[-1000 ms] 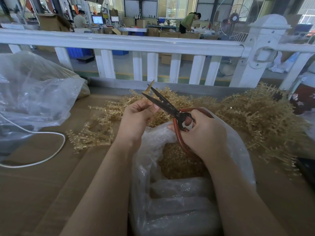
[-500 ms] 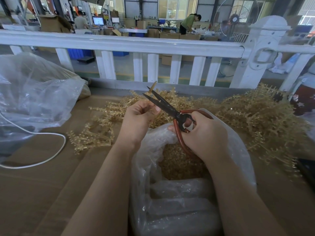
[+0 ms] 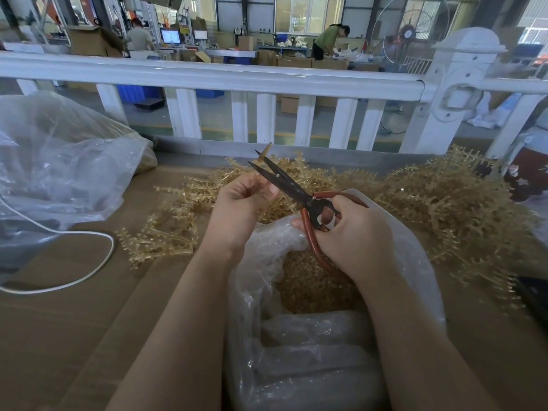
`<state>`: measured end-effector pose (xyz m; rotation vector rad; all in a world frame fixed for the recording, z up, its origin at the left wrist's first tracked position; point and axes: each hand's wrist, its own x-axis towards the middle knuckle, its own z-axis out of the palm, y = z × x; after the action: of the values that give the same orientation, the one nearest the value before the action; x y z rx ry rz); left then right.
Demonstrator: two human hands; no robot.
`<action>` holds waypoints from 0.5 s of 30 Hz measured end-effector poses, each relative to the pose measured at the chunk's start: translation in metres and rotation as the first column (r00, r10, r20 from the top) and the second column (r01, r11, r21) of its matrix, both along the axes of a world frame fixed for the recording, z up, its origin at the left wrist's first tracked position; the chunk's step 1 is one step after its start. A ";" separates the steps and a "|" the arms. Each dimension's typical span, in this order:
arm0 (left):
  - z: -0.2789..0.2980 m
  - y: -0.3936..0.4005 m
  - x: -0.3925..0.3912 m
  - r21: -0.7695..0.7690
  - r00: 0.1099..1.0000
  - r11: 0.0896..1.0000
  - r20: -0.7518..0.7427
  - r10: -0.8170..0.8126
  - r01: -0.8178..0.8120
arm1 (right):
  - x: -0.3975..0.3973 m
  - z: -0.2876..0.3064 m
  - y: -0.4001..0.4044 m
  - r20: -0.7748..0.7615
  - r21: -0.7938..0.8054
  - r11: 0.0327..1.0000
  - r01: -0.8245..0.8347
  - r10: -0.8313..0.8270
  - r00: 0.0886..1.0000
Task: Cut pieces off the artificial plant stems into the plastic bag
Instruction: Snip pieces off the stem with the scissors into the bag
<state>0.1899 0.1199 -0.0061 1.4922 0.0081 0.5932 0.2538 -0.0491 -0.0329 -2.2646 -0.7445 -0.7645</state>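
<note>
My left hand pinches a tan plastic stem that sticks up beyond the fingers. My right hand grips the red handles of dark-bladed scissors. The blades are slightly apart, with the stem between them near the tips. Below both hands stands an open clear plastic bag with many small tan cut pieces inside. A big heap of tan artificial plant stems lies on the brown table behind and to the right of the bag.
A few loose stems lie left of the bag. A large crumpled clear bag and a white cable take up the table's left side. A white railing runs along the far edge. A dark object sits at the right edge.
The scissor blades have closed further around the stem. Both hands stay in nearly the same place above the bag.
</note>
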 end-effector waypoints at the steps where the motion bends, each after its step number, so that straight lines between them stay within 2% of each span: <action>1: 0.000 0.000 0.000 -0.002 1.000 1.000 -0.003 -0.002 0.002 | 0.000 0.000 0.000 0.001 0.001 1.000 -0.002 0.002 1.000; 7: 0.000 0.001 0.001 -0.038 0.999 0.999 -0.035 -0.012 0.010 | 0.001 0.000 0.000 -0.003 -0.002 1.000 0.005 -0.005 1.000; 11: -0.002 0.003 0.002 -0.117 0.996 0.992 -0.088 0.035 -0.045 | 0.000 -0.001 -0.002 -0.021 0.005 1.000 -0.007 0.007 1.000; 13: -0.004 0.006 0.004 -0.138 0.990 0.987 -0.127 0.069 -0.086 | 0.001 -0.001 -0.002 -0.056 0.051 0.998 -0.022 0.025 0.998; 15: -0.005 0.006 0.004 -0.139 0.986 0.986 -0.153 0.065 -0.087 | 0.001 0.001 -0.001 -0.125 0.176 0.984 -0.041 0.063 0.990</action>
<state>0.1944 0.1258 -0.0109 1.3953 0.2201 0.5308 0.2548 -0.0498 -0.0323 -2.1075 -0.6479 -0.6250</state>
